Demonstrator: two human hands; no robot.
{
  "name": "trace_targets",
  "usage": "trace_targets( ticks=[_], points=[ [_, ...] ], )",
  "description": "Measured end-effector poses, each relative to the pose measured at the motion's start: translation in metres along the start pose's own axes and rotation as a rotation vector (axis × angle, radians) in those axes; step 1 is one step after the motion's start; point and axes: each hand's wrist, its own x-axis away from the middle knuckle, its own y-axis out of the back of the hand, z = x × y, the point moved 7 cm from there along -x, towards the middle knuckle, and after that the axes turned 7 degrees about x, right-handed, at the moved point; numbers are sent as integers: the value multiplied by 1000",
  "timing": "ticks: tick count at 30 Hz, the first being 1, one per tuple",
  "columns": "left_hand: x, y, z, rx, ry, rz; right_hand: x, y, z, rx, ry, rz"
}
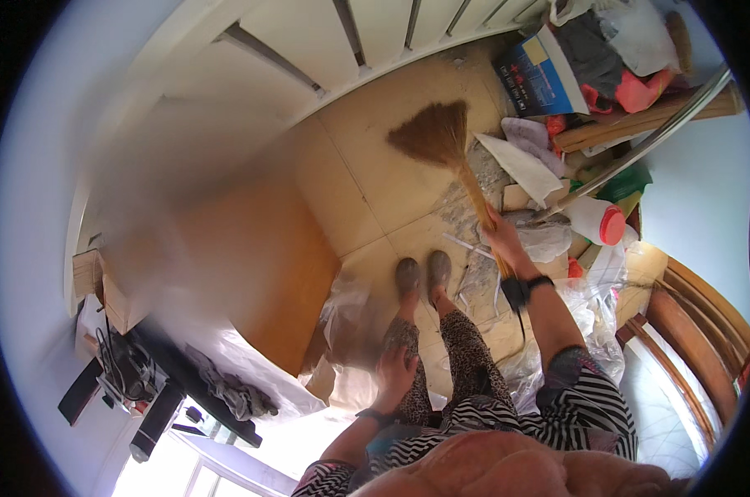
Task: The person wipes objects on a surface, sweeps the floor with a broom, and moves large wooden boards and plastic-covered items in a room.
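Note:
My right hand (506, 239) grips the handle of a straw broom (435, 133). The broom's brown bristles fan out over the tiled floor (344, 180), ahead of my feet. A dark part at the handle's end lies by my wrist. My left hand (394, 376) holds nothing and rests on or just over my left thigh, its fingers somewhat spread. Grey dust and debris (483, 164) lie along the right of the broom, with thin white strips (468, 243) near my right hand.
On the right are a blue printed box (539, 74), a white jug with a red lid (598, 220), a metal pole (648, 146) and clear plastic sheeting (589, 310). A brown board (288, 273) stands at left, partly blurred. White panelling (269, 81) bounds the far side.

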Motion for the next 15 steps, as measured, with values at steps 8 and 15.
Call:
trace_targets(
  ticks=[8,15],
  points=[
    [2,-9,1,-12,33,68,-117,95,74,216,-37,-252],
    [-2,2,-15,7,-33,9,-97,102,-25,121,12,-97]
  ],
)
